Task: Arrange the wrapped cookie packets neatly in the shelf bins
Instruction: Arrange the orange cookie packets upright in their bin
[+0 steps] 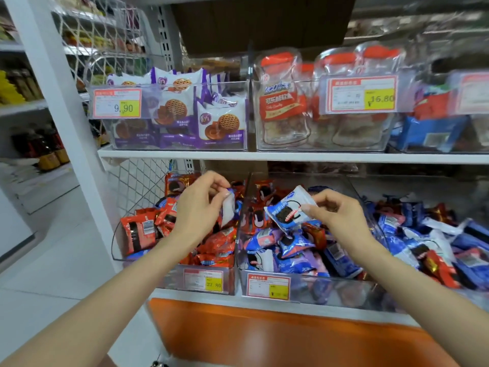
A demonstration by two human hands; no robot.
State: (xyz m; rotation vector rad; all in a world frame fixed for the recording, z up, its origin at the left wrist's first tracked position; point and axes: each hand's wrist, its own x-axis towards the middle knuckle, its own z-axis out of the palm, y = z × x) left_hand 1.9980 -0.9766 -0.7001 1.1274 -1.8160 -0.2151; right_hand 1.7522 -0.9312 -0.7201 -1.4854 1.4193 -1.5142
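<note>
White shop shelf (pixel 291 157) carries clear bins (pixel 330 290); left hand (pixel 195 207) pinches a pale packet (pixel 229 211); right hand (pixel 341 215) pinches a blue packet (pixel 287 209).

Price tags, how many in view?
5. Upper shelf: 9.90 tag, 16.80 tag, cut-off tag at right. Lower shelf: 27.80 tag, blurred tag beside it. Others may be hidden.

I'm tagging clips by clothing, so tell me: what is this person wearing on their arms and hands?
Nothing that shows. The left hand and right hand are bare, without gloves, and I see no rings. The left forearm and right forearm are bare to the frame's edge: no sleeves, watch or bracelet in view. Blur could hide something small.
</note>
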